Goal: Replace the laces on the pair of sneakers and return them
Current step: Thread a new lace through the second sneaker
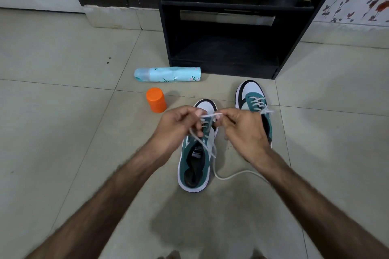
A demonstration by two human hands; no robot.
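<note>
Off to the left of his fingers an orange jar [156, 100] stands on the floor [63, 132], a pale blue spray can [168, 74] lying beyond it. His left hand [179, 124] curls its fingers [196, 114] round one end of the white lace [210, 115], pulled taut across to the right hand [242, 130], which pinches the other end. I take it he is evening the ends to tie off. Just under the fingers sits the nearer sneaker [195, 153], partly laced, slack lace trailing on the floor. Right of the fingers stands the other sneaker [254, 103], already laced. Both forearms reach forward, wrists raised, knuckles up.
</note>
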